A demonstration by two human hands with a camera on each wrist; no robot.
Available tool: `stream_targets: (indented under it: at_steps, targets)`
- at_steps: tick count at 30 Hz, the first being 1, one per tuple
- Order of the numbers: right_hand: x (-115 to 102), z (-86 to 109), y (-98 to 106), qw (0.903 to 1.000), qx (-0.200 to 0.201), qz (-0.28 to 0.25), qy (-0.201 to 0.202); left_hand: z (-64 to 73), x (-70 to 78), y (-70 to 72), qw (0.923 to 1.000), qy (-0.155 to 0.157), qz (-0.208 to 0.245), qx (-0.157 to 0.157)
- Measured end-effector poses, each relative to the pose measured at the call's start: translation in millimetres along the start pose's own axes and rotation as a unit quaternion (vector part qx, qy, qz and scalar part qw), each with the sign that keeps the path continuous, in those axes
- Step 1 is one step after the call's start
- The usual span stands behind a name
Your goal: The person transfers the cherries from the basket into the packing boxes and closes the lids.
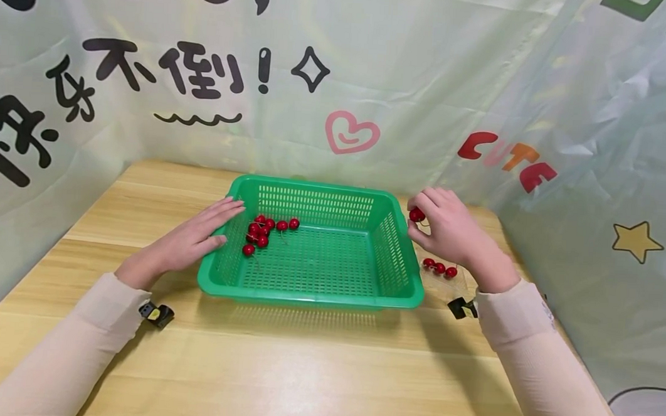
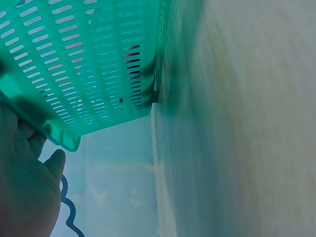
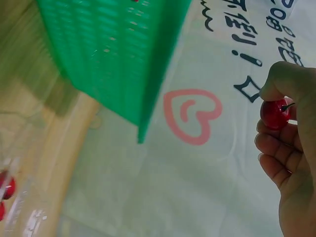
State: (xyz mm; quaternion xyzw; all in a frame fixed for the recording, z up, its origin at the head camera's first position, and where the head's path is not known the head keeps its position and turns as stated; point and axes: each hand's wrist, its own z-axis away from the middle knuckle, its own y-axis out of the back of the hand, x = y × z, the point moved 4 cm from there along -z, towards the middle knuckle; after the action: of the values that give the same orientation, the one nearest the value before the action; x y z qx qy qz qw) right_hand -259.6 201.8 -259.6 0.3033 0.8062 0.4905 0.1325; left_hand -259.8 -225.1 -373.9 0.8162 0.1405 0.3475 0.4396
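Note:
My right hand [image 1: 450, 230] pinches a red cherry [image 3: 275, 114] between thumb and fingers, raised just beyond the right rim of a green plastic basket [image 1: 305, 298]. A short dark stem shows on that cherry in the right wrist view. The left hand [image 1: 196, 235] rests with extended fingers at the basket's left rim, thumb apart from them. Several red cherries [image 1: 263, 241] with stems lie inside, grouped toward the basket's left side. Below the right hand, three more cherries [image 1: 440, 269] sit in a row in a clear plastic tray [image 1: 458, 283].
The basket stands on a light wooden table [image 1: 302, 370]. Behind and to the right hangs a pale printed cloth [image 1: 419, 74] with lettering and a pink heart. The right forearm passes over the table's right side, beside the clear tray.

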Motion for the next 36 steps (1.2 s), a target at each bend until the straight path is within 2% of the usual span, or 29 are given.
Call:
stream_targets:
  at_steps: [6,15,23,36]
  targets:
    - [9,19.4,-9,0.9996,-0.004,-0.008,-0.026,-0.2,-1.7,-1.1,1.0000,-0.001,0.003,-0.001]
    - [21,46.0,-16,0.9969,0.027,-0.038,-0.064,-2.5,-2.0,-0.8,1.0000,0.001,0.005,0.001]
    - [27,64.4,-21,0.9935,0.025,-0.037,-0.105,-3.2,-0.9,-0.2,1.0000,0.004,0.007,0.000]
    - [33,89.0,-38,0.9768,-0.053,-0.058,-0.199,-1.0,-2.0,-0.6,1.0000,0.002,0.003,0.003]
